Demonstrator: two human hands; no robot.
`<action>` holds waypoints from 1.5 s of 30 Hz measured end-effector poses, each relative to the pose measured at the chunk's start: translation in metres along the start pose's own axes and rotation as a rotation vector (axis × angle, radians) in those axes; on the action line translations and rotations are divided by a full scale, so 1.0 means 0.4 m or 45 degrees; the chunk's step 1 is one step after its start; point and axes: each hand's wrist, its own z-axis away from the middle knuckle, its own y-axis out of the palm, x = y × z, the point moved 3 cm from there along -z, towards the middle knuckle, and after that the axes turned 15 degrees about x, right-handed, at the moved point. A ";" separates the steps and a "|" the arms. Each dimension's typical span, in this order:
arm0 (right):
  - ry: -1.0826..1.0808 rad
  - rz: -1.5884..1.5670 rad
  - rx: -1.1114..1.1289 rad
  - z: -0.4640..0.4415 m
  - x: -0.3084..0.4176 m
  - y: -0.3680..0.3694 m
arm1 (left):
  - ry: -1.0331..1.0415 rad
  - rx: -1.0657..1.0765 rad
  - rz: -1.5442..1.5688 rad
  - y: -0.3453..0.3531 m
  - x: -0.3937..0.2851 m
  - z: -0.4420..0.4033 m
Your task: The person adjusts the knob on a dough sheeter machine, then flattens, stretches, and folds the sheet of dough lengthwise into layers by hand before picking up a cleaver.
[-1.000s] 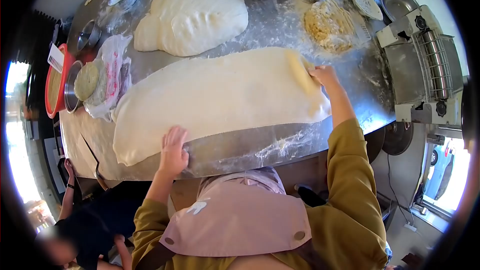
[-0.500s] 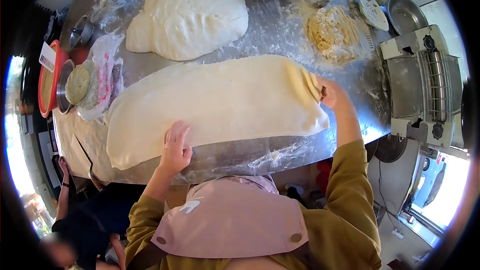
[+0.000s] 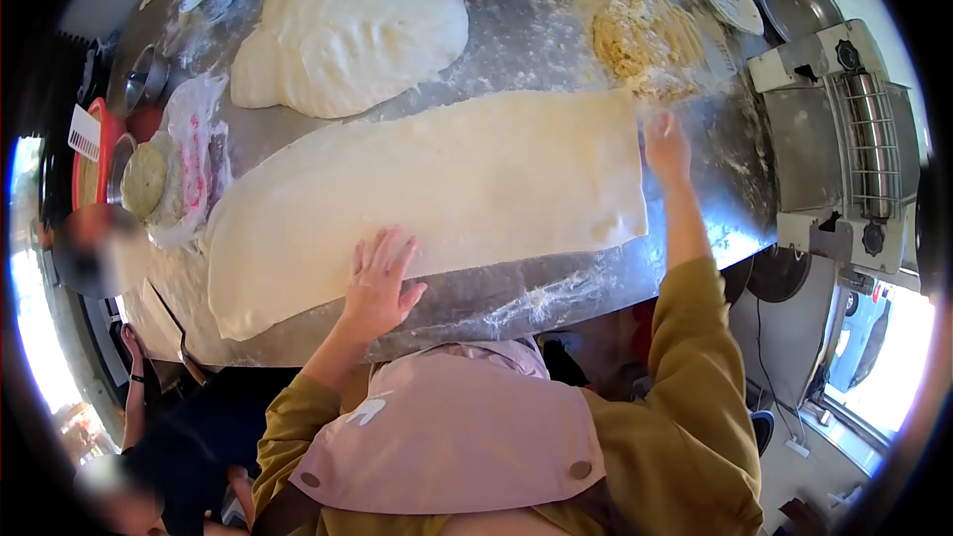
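Note:
A long, flat sheet of dough (image 3: 447,189) stretches across the metal table, its right end lying flat. My left hand (image 3: 379,283) rests on the sheet's near edge with fingers spread and holds nothing. Just beyond the sheet's upper right corner is my right hand (image 3: 667,151). Its fingers look curled but are blurred, and I cannot see whether anything is in them. Past that hand lies a crumbly yellow, floury mass (image 3: 647,40). A large, smooth mound of white dough (image 3: 352,30) sits behind the sheet.
A machine with a metal roller (image 3: 872,149) stands at the right. Several bowls line the back, including a steel bowl (image 3: 799,2). At the left are a red basin (image 3: 91,154), a plastic bag (image 3: 189,159) and a knife (image 3: 169,313). Another person's arm (image 3: 134,387) shows at lower left.
My right hand has let go of the sheet's folded right end and moved slightly up and away. That end now lies flat. My left hand has slid right, its fingers spreading wider.

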 end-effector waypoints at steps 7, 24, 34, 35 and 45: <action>0.493 -0.210 0.504 0.280 -0.033 0.038 | -0.031 0.117 -0.138 0.067 -0.013 -0.026; -0.061 0.034 0.459 0.281 -0.198 -0.130 | 0.318 -0.127 0.208 0.063 0.012 0.062; -0.023 0.793 0.062 0.272 -0.158 -0.063 | -1.512 -0.933 0.421 -0.093 0.691 0.402; -0.031 0.757 0.040 0.270 -0.133 -0.055 | -1.486 -0.842 0.460 -0.103 0.739 0.391; -0.666 -0.138 0.563 0.583 0.809 0.338 | -1.038 -0.891 1.155 -0.086 0.889 0.315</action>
